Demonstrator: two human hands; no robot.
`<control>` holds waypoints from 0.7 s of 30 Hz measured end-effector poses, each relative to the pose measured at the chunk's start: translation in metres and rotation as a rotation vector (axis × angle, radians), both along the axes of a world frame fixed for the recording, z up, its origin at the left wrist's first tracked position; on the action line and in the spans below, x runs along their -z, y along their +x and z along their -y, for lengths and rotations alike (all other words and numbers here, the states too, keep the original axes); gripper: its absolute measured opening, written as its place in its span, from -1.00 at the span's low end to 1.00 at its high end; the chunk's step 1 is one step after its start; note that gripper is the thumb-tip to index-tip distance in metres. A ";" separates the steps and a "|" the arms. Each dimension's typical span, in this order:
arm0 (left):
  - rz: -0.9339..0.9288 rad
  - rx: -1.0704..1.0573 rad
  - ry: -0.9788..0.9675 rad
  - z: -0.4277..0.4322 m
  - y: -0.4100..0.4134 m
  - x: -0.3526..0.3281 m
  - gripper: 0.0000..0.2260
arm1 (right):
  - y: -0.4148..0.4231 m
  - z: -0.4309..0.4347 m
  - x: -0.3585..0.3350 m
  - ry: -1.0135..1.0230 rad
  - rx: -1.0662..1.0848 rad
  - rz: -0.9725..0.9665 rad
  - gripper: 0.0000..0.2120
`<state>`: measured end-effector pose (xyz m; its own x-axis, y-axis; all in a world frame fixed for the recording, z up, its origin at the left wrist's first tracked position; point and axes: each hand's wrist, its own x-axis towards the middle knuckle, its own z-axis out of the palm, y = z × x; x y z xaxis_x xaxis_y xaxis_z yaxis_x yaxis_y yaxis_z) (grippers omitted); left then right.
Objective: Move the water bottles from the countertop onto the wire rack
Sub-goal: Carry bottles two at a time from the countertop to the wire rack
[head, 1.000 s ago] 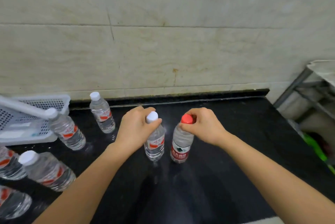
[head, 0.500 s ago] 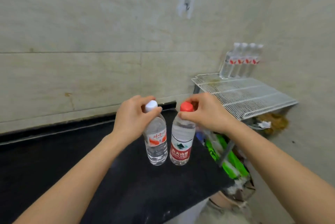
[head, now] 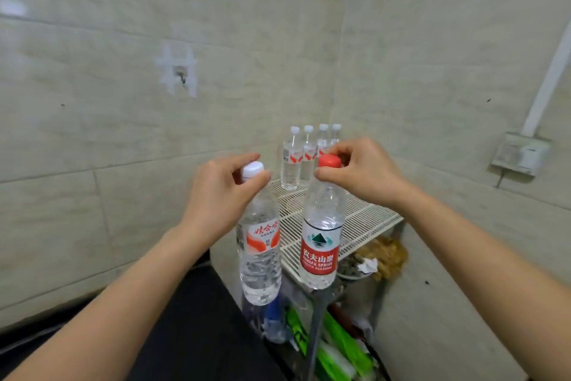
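Observation:
My left hand [head: 216,195] grips a clear white-capped bottle [head: 260,254] by its neck, hanging in the air past the right end of the black countertop [head: 191,325]. My right hand [head: 361,172] pinches the red-capped bottle [head: 321,238] at its cap, holding it over the near edge of the white wire rack [head: 364,220]. Both bottles hang upright, side by side. Several white-capped bottles [head: 306,152] stand in a row at the rack's back corner against the wall.
Tiled walls meet in a corner behind the rack. Below the rack lie green packets [head: 343,346], a blue item and a bowl of brownish scraps [head: 380,254]. A wall socket box [head: 519,153] with a white conduit is at the right.
Both bottles have left the countertop and travelled right and up toward the rack. My view has swung right, so the rack now sits straight ahead behind the bottles.

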<state>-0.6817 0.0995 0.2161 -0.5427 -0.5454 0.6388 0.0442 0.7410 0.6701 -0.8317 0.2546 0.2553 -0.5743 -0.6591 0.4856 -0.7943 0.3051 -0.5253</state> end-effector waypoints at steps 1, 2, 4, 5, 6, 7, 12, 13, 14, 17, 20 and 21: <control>-0.010 0.013 0.001 0.001 -0.017 0.000 -0.70 | -0.018 0.000 0.000 0.006 0.001 0.009 -0.81; -0.018 0.024 -0.002 0.002 -0.034 0.000 -0.73 | -0.037 0.000 -0.001 0.004 -0.005 0.022 -0.77; -0.023 0.035 -0.003 0.007 -0.068 -0.003 -0.76 | -0.073 0.002 -0.003 0.009 -0.019 0.051 -0.72; -0.026 0.038 0.008 0.009 -0.086 -0.004 -0.75 | -0.090 0.003 -0.004 0.019 -0.025 0.055 -0.72; -0.030 0.038 0.014 0.012 -0.104 -0.006 -0.71 | -0.106 0.004 -0.005 0.032 -0.028 0.048 -0.73; -0.030 0.038 0.013 0.015 -0.123 -0.007 -0.67 | -0.122 0.005 -0.006 0.043 -0.027 0.035 -0.74; -0.005 0.049 -0.035 0.020 -0.210 -0.014 -0.68 | -0.204 0.013 -0.010 0.063 -0.023 -0.003 -0.73; 0.014 0.050 -0.042 0.021 -0.227 -0.014 -0.65 | -0.220 0.015 -0.010 0.070 -0.027 -0.003 -0.73; 0.038 0.047 -0.048 0.022 -0.245 -0.015 -0.62 | -0.237 0.017 -0.010 0.078 -0.030 -0.001 -0.73; 0.092 0.002 -0.089 0.026 -0.295 -0.013 -0.60 | -0.287 0.026 -0.009 0.100 -0.044 -0.004 -0.76; 0.104 -0.044 -0.108 0.027 -0.339 -0.007 -0.58 | -0.335 0.037 -0.005 0.106 -0.069 -0.021 -0.75; 0.111 -0.057 -0.106 0.027 -0.354 -0.004 -0.56 | -0.351 0.041 -0.003 0.109 -0.085 -0.028 -0.75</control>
<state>-1.0361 0.0723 0.2201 -0.5833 -0.5098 0.6323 -0.0703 0.8072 0.5860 -1.1826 0.2138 0.2586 -0.5014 -0.7544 0.4236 -0.8335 0.2899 -0.4703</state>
